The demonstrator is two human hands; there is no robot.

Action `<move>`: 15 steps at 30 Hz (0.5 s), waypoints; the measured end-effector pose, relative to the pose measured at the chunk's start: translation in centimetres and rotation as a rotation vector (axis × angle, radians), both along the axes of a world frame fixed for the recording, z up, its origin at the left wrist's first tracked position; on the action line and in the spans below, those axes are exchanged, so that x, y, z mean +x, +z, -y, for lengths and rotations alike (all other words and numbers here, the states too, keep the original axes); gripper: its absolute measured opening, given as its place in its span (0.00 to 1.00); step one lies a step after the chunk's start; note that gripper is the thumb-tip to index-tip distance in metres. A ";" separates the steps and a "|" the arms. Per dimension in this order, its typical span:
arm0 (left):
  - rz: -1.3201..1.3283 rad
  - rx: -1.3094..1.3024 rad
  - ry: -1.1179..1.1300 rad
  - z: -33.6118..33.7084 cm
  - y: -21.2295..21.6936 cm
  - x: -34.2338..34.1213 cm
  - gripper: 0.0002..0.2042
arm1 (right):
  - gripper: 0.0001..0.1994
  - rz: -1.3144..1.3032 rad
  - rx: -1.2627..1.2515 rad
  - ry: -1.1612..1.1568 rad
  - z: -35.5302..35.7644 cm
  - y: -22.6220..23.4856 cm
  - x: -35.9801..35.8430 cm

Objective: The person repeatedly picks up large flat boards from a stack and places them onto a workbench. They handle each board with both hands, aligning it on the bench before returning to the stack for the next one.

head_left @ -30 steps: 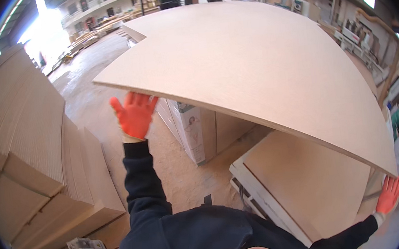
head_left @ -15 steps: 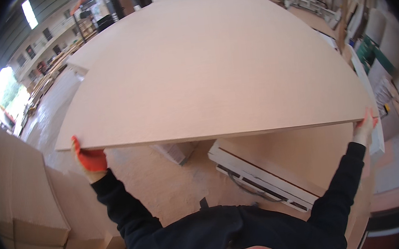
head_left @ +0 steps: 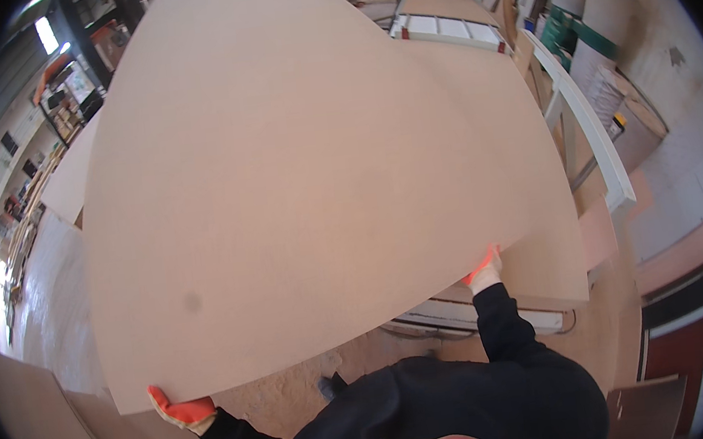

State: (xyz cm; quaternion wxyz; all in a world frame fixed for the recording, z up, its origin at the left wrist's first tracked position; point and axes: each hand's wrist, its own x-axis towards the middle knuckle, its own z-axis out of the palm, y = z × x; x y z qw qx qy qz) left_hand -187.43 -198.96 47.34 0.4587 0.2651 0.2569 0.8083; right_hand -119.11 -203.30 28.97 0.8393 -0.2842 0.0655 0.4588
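A large, thin beige wooden board (head_left: 294,165) spans most of the view, its near edge running aslant from lower left up to the right. My left hand (head_left: 185,408), in an orange and off-white glove, grips the board's near left corner with the thumb on top. Farther right, my right hand (head_left: 484,269), gloved likewise, holds the same edge near its right end. The fingers of both hands are mostly hidden beneath. Under the board's right side lies another beige board (head_left: 548,254), above a white machine base (head_left: 447,316) that is partly covered.
A white rail frame (head_left: 591,130) curves along the right side. Beyond it stand large pale cylinders with green bands (head_left: 596,39). Stacked brown sheets (head_left: 35,424) rise at lower left. A white-framed roller table (head_left: 451,29) stands at the back, and long timber lies along the left wall.
The board has swung from level to aslant, its left corner coming lower and nearer me. My left hand has moved down with it, my right inward. More of the board beneath shows at right.
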 end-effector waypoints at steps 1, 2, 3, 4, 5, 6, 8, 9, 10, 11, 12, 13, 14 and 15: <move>-0.013 -0.034 0.023 0.0 -0.7 -0.6 0.27 | 0.42 -0.015 -0.115 -0.017 -0.2 -1.0 -1.7; -0.023 -0.070 0.065 -0.2 -1.4 -1.5 0.28 | 0.42 -0.017 -0.238 -0.038 -0.4 -1.9 -3.1; 0.019 -0.066 -0.024 0.0 -2.0 -2.7 0.29 | 0.42 -0.038 -0.190 -0.038 -0.6 -3.0 -4.3; 0.013 -0.105 0.029 -0.3 -2.7 -4.0 0.29 | 0.42 -0.051 -0.155 -0.045 -0.4 -4.5 -5.9; -0.017 -0.127 0.072 -0.4 -3.2 -5.5 0.29 | 0.42 -0.084 -0.151 -0.060 0.4 -6.1 -7.6; -0.035 -0.138 0.082 -0.7 -3.8 -7.1 0.29 | 0.42 -0.109 -0.104 0.040 1.3 -7.7 -9.1; 0.030 -0.196 0.119 -1.3 -4.7 -10.6 0.29 | 0.42 -0.173 -0.131 0.076 3.0 -11.2 -12.9; 0.053 -0.170 0.056 -1.5 -5.2 -12.2 0.29 | 0.41 -0.173 -0.171 0.027 3.9 -12.9 -14.8; 0.035 -0.226 0.122 -1.8 -5.5 -13.9 0.30 | 0.44 -0.237 -0.205 0.047 5.0 -14.4 -16.8; -0.007 -0.229 0.118 -2.3 -5.5 -15.5 0.30 | 0.44 -0.257 -0.388 0.035 5.9 -15.7 -18.8; -0.057 -0.228 0.111 -2.8 -5.3 -16.9 0.31 | 0.44 -0.312 -0.557 0.046 6.5 -16.6 -20.5; -0.068 -0.218 0.054 -3.3 -5.1 -17.9 0.31 | 0.42 -0.356 -0.667 0.063 7.8 -17.1 -22.1; -0.083 -0.207 0.000 -3.8 -4.6 -18.7 0.31 | 0.42 -0.395 -0.687 0.095 9.0 -17.2 -23.4; -0.100 -0.198 -0.054 -4.6 -3.8 -19.2 0.31 | 0.42 -0.433 -0.683 0.116 10.0 -17.2 -24.1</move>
